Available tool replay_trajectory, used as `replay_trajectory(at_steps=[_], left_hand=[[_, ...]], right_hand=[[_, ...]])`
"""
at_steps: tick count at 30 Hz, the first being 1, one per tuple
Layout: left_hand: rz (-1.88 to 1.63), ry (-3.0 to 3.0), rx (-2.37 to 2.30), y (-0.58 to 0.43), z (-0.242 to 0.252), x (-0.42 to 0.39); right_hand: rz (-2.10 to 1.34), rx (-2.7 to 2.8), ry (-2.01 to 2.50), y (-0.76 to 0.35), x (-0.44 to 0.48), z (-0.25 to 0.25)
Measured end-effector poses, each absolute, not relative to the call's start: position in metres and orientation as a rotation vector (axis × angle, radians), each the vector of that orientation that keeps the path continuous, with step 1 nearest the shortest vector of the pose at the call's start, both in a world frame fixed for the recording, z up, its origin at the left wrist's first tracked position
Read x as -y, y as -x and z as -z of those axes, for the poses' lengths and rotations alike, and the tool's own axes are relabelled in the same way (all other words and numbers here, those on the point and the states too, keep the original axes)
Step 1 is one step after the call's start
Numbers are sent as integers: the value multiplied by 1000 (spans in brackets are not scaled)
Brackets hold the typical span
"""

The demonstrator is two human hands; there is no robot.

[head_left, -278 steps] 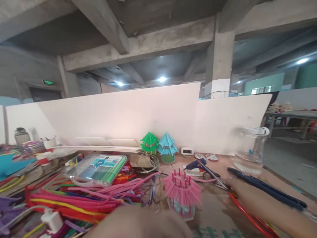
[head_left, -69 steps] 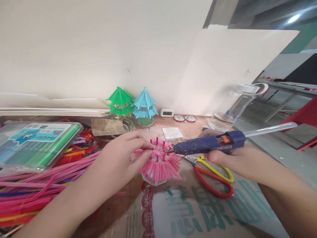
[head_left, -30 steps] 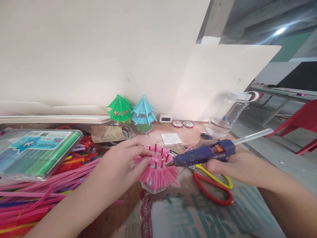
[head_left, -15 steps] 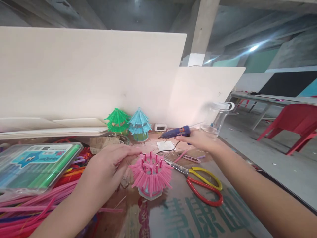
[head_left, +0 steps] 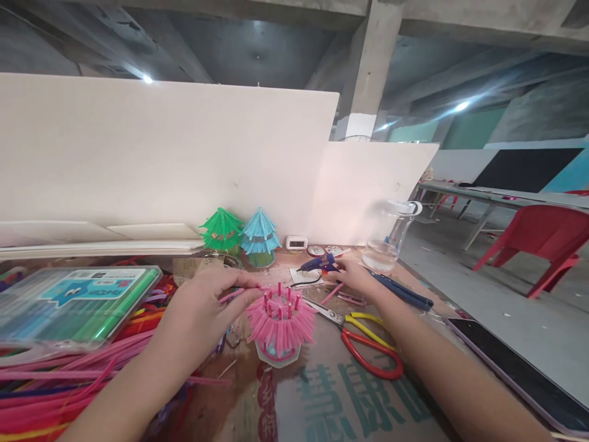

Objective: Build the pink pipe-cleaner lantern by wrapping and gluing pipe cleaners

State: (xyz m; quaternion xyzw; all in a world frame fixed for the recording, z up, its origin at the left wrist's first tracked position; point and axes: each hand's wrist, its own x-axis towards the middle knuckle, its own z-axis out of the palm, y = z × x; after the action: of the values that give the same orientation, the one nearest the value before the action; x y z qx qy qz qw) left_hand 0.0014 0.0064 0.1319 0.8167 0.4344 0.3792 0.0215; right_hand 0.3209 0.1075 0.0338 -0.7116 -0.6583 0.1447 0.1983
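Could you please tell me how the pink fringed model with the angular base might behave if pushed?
The pink fringed model will probably slide rather than roll, since its angular base sits flat. Its fuzzy strips look likely to bend. The thin upright posts on top might shift if bumped.

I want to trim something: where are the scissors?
In the head picture, the scissors lie right of the pink model, lower than the blue glue gun.

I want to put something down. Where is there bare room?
Most room: the printed sheet, bordered by the pink model, scissors and right arm. Crowded: left, with the pen case and pipe cleaners; back, around the glue gun and blue model.
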Motion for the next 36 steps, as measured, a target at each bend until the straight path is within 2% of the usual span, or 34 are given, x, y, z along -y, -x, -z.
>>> replay_trajectory(at_steps=[4,8,9,13,16,19,23,29,36], left_hand=[[-1126,-2551,-1300,-4,-131,-6],[-1090,-2583,-1261,-10,-126,-4],[-1082,-2593,-1247,-11,-125,-3],[-1046,-2634,-1202,-18,-121,1],[-1051,-2671,-1205,-21,-120,3],[-1054,-2681,-1203,-22,-118,2],[-1040,-2662,-1197,-24,-116,1],[-1059,-2626,-1144,-27,-113,1],[-918,-2684,-1074,-15,-114,-16]], right_hand=[[-191,1862,2134,-334,-72,-56],[12,1881,2114,-325,-26,-100],[44,1897,2041,-316,-14,-112],[11,1971,1279,-265,23,-144],[97,2115,979,-231,31,-142],[219,2187,905,-216,24,-128],[334,2217,869,-215,14,-115],[307,2217,891,-220,15,-112],[341,2219,926,-225,12,-109]])
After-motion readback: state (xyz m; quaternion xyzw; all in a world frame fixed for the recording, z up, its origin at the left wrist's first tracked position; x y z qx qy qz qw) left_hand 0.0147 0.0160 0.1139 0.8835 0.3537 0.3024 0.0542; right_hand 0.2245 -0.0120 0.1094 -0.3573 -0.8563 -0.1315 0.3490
